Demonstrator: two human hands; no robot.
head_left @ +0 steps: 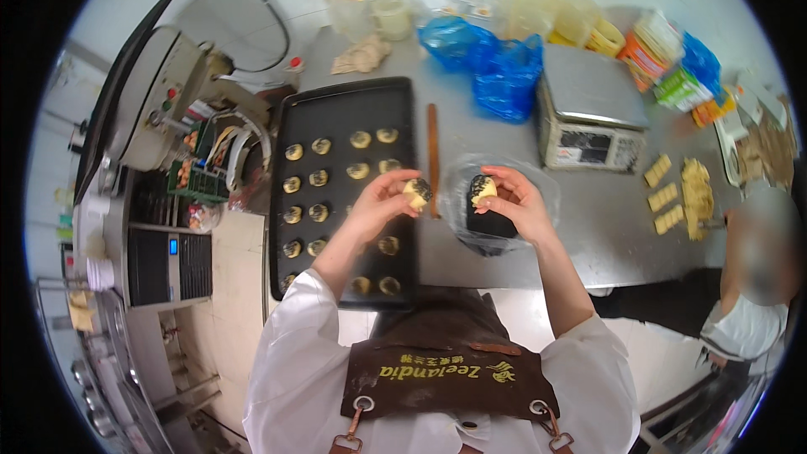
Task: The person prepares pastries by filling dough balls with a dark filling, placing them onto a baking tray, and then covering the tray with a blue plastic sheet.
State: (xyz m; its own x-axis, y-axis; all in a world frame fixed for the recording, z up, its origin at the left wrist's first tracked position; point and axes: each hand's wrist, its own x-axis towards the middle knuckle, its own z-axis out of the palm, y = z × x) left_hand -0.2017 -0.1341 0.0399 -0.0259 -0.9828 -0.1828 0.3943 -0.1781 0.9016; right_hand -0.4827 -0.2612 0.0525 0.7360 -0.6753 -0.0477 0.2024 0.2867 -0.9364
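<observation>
My left hand pinches a pale yellow dough ball with black seeds on its top. It hovers by the right edge of a black baking tray. Several similar seed-topped dough balls sit in rows on that tray, some hidden behind my left arm. Between the fingers of my right hand is a second dough ball, also coated with black seeds. That hand is above a clear plastic bag spread open around a dark mass of what look like black seeds.
A wooden stick lies between tray and bag. Behind are blue plastic bags and a scale. Dough strips lie on the metal table's right, near a co-worker. At left stands a large machine.
</observation>
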